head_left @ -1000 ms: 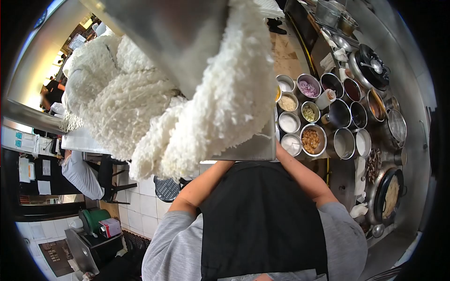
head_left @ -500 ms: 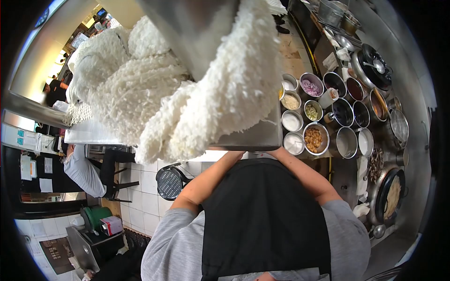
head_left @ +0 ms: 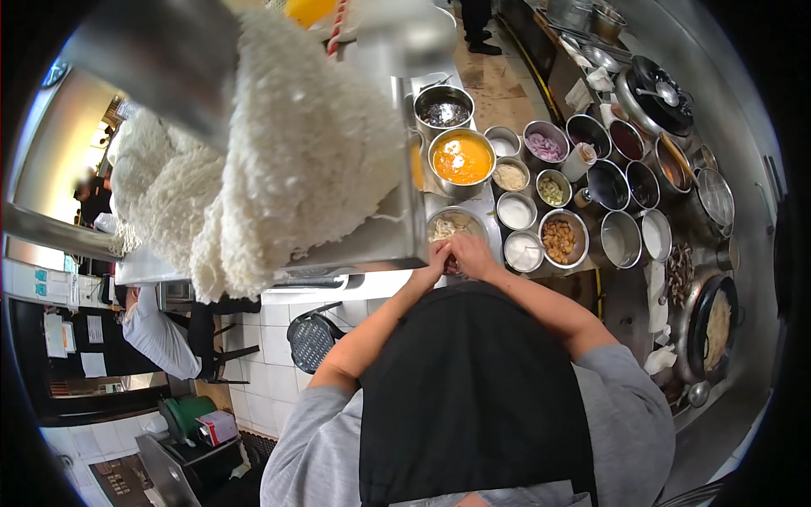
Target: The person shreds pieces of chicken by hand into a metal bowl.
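My left hand (head_left: 434, 260) and my right hand (head_left: 471, 254) meet in front of my black apron, at the near rim of a metal bowl (head_left: 482, 221). Pale shreds (head_left: 454, 223) fill that bowl. Both hands have curled fingers pressed close together; whatever is between them is hidden. Just beyond the bowl stands a metal pot of orange liquid (head_left: 462, 158), with a pot of dark liquid (head_left: 444, 111) behind it. To the right are a tub of white powder or cream (head_left: 524, 252) and a tub of brown chunks (head_left: 561, 242).
A metal shelf (head_left: 372, 247) heaped with white noodle-like strands (head_left: 296, 152) overhangs the left side, close to my hands. Chopped red onion (head_left: 546, 147) and several other tubs stand right. A pan (head_left: 716, 325) lies far right. A seated person (head_left: 160, 334) is at left.
The view has shifted, so the shelf and its white strands appear further left. My hands, mostly hidden under the shelf edge before, now show beside the bowl of shreds. The orange pot has come into view.
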Demonstrator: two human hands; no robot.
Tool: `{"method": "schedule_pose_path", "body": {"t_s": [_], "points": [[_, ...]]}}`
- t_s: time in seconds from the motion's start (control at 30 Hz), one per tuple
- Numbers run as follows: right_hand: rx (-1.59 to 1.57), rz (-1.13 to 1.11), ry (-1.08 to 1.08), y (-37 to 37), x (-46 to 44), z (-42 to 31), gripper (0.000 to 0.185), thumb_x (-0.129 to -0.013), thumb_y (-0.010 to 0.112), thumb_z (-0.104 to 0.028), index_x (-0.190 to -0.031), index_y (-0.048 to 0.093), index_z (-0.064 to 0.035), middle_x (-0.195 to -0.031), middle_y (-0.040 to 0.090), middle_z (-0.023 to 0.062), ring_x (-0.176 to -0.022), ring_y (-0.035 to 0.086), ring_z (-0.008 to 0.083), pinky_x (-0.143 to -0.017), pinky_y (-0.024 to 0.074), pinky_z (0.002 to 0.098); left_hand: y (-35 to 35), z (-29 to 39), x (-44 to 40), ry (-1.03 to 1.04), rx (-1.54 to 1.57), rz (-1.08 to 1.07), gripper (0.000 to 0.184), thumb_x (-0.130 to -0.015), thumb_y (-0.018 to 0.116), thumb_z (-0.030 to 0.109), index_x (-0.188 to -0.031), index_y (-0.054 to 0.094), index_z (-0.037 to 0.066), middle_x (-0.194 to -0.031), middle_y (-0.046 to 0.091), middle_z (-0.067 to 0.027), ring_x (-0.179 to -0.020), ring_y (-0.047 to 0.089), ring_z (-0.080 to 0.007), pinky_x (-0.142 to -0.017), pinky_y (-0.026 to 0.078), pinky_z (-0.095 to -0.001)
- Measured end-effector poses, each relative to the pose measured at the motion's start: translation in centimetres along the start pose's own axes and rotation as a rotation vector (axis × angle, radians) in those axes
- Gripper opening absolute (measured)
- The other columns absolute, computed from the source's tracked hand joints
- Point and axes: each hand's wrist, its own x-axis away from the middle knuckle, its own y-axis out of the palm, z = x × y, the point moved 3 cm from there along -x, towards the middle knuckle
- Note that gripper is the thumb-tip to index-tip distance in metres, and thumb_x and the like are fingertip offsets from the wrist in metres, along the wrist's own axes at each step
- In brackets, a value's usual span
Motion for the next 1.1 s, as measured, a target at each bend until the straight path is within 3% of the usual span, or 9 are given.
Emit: {"method": "schedule_pose_path", "body": {"t_s": [0.07, 0.23, 0.37, 0.43, 0.53, 0.67, 0.8, 0.87, 1.1], "points": [[-0.126, 0.026, 0.074, -0.9, -0.1, -1.0, 0.031, -0.096, 0.042, -0.029, -0.089, 0.054, -0.0009, -0.072, 0.061, 0.0241, -0.069, 0.058, 0.0460, -0.064, 0.0448, 0.0548, 0.0, -0.1, 0.1, 0.006, 0.033, -0.002, 0.025, -0.101, 0.047, 0.018, -0.108, 0.061, -0.001, -0.080, 0.064, -0.0054, -0.063, 0.060, -0.0122, -0.061, 0.052, -0.0254], [-0.433, 0.080, 0.320, -0.7, -0.2, -0.2, 0.038, -0.099, 0.038, -0.032, -0.089, 0.056, 0.0006, -0.086, 0.061, 0.0271, -0.083, 0.058, 0.0448, -0.071, 0.0446, 0.0505, 0.0, 0.6, 0.8, 0.073, 0.183, 0.026, 0.023, -0.101, 0.047, 0.016, -0.113, 0.057, 0.000, -0.091, 0.062, -0.0065, -0.074, 0.059, -0.0115, -0.069, 0.053, -0.0255], [-0.313, 0.061, 0.333, -1.1, -0.3, 0.7, 0.030, -0.096, 0.045, -0.026, -0.094, 0.058, 0.0004, -0.092, 0.061, 0.0256, -0.089, 0.058, 0.0431, -0.075, 0.0452, 0.0485, -0.6, -0.2, 0.6, 0.101, 0.240, 0.050, 0.026, -0.100, 0.048, 0.013, -0.122, 0.053, 0.000, -0.099, 0.061, -0.0071, -0.078, 0.060, -0.0113, -0.069, 0.054, -0.0254], [-0.314, 0.074, 0.083, -1.8, -0.7, -0.2, 0.021, -0.090, 0.054, -0.017, -0.099, 0.062, -0.0009, -0.092, 0.062, 0.0225, -0.088, 0.059, 0.0412, -0.077, 0.0467, 0.0464, -0.9, -0.4, 0.2, 0.119, 0.221, 0.052, 0.026, -0.099, 0.048, 0.012, -0.121, 0.053, 0.000, -0.098, 0.061, -0.0068, -0.078, 0.060, -0.0111, -0.069, 0.053, -0.0251], [-0.226, -0.027, 0.077, -1.9, -1.1, -0.5, 0.020, -0.084, 0.060, -0.013, -0.098, 0.066, -0.0001, -0.094, 0.064, 0.0206, -0.090, 0.061, 0.0381, -0.079, 0.0485, 0.0426, -1.1, -0.1, 0.4, 0.117, 0.176, 0.138, 0.027, -0.097, 0.051, 0.010, -0.122, 0.055, -0.001, -0.096, 0.062, -0.0052, -0.078, 0.060, -0.0096, -0.066, 0.052, -0.0234], [-0.219, 0.042, -0.053, -1.6, -1.4, 0.2, 0.015, -0.082, 0.063, -0.014, -0.089, 0.069, -0.0021, -0.093, 0.065, 0.0180, -0.089, 0.061, 0.0378, -0.080, 0.0485, 0.0437, -1.3, 0.6, 0.7, 0.146, 0.119, 0.194, 0.026, -0.095, 0.052, 0.008, -0.120, 0.055, -0.002, -0.095, 0.061, -0.0042, -0.078, 0.058, -0.0095, -0.071, 0.052, -0.0242], [-0.240, 0.085, -0.008, -3.4, -1.5, -0.9, 0.017, -0.082, 0.064, -0.016, -0.091, 0.070, -0.0025, -0.091, 0.066, 0.0176, -0.085, 0.063, 0.0366, -0.077, 0.0503, 0.0418, -1.5, 0.6, 0.6, 0.171, 0.068, 0.199, 0.026, -0.095, 0.052, 0.005, -0.120, 0.054, -0.003, -0.097, 0.063, -0.0064, -0.079, 0.060, -0.0106, -0.072, 0.052, -0.0244], [-0.355, -0.061, 0.140, -4.3, -1.6, -1.9, 0.021, -0.086, 0.062, -0.018, -0.096, 0.069, -0.0012, -0.088, 0.068, 0.0173, -0.081, 0.065, 0.0296, -0.076, 0.0502, 0.0375, -1.3, 1.0, 0.9, 0.187, 0.027, 0.198, 0.026, -0.095, 0.052, 0.005, -0.119, 0.054, -0.003, -0.100, 0.064, -0.0072, -0.081, 0.060, -0.0107, -0.073, 0.052, -0.0245], [-0.399, -0.031, 0.128, -4.1, -1.3, -2.0, 0.022, -0.085, 0.064, -0.021, -0.093, 0.069, -0.0007, -0.081, 0.068, 0.0173, -0.074, 0.066, 0.0272, -0.070, 0.0502, 0.0356, -1.0, 1.5, 1.1, 0.215, -0.183, 0.215, 0.024, -0.094, 0.054, 0.007, -0.115, 0.059, -0.005, -0.094, 0.067, -0.0072, -0.078, 0.062, -0.0113, -0.071, 0.052, -0.0249]]}}
